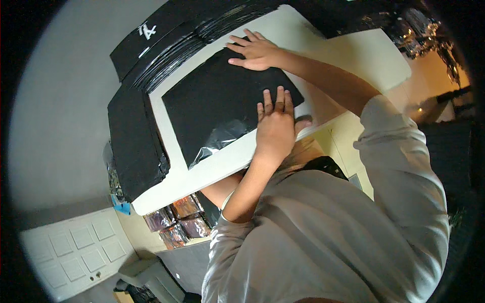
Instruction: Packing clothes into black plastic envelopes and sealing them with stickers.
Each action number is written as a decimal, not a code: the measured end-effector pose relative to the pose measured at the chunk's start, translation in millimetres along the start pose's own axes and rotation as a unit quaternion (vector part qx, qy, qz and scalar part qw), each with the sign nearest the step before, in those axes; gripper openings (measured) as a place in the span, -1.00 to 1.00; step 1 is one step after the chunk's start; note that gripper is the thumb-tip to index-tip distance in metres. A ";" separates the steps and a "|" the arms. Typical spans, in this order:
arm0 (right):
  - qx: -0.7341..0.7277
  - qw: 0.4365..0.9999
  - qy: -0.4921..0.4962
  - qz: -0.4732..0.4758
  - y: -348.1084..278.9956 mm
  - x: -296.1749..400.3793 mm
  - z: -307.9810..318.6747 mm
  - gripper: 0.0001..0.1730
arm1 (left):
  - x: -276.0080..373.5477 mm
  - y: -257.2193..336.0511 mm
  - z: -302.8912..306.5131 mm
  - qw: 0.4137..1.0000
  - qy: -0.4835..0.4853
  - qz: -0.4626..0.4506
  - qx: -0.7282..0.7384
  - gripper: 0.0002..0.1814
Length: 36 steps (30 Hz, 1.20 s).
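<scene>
A flat black piece (pixel 216 98), which looks like folded fabric, lies on the white tabletop (pixel 170 185). Clear plastic film (pixel 227 132) shows along its near edge, so it may be in a bag. My left hand (pixel 276 123) rests palm down on its near right part, fingers pointing away from me and thumb out to the side. Across the far edge, my right hand (pixel 252 51) lies flat with its fingers spread, partly over the white surface. Neither hand grips anything. What is under the palms is hidden.
Stacked black plastic packets (pixel 174 60) line the table's far side. A black pile (pixel 134 144) stands at the left end. Beyond is a black panel (pixel 129 53) with white marks. Several shiny packets (pixel 182 219) lie below the table, near a grey sofa (pixel 151 276) and white door (pixel 81 250).
</scene>
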State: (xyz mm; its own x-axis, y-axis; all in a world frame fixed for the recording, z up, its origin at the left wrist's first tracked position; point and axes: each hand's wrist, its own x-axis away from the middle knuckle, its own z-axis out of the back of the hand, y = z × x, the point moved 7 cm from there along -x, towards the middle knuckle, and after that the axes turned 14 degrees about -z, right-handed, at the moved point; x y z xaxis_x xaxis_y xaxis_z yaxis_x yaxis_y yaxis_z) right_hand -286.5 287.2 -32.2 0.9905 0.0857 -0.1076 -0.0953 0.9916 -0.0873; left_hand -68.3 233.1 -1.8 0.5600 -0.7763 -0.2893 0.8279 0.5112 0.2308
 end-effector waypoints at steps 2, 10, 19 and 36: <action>0.000 1.000 -0.001 -0.009 2.8 0.7 -0.4 -0.18 | 2.6 6.1 -3.9 1.000 -0.012 0.003 -0.007 -0.05; -0.011 1.000 0.000 0.005 0.3 -12.2 -1.4 -0.21 | 8.6 13.7 0.5 0.997 -0.052 0.043 -0.033 0.12; -0.208 0.964 0.162 -0.029 50.3 -8.2 40.4 -0.55 | 7.5 11.5 1.8 0.993 -0.093 0.067 0.001 0.19; -0.111 0.972 0.139 -0.152 71.9 59.0 39.0 -0.53 | 16.0 15.1 -8.7 0.994 -0.072 0.087 0.009 0.23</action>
State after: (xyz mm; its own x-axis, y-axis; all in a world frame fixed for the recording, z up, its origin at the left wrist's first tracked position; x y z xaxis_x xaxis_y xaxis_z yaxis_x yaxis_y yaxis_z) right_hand -231.1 367.4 -6.2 0.9140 -0.2689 -0.3037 0.1488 0.9187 -0.3658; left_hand -46.5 231.6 -11.0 0.6833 -0.7222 -0.1075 0.7175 0.6368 0.2822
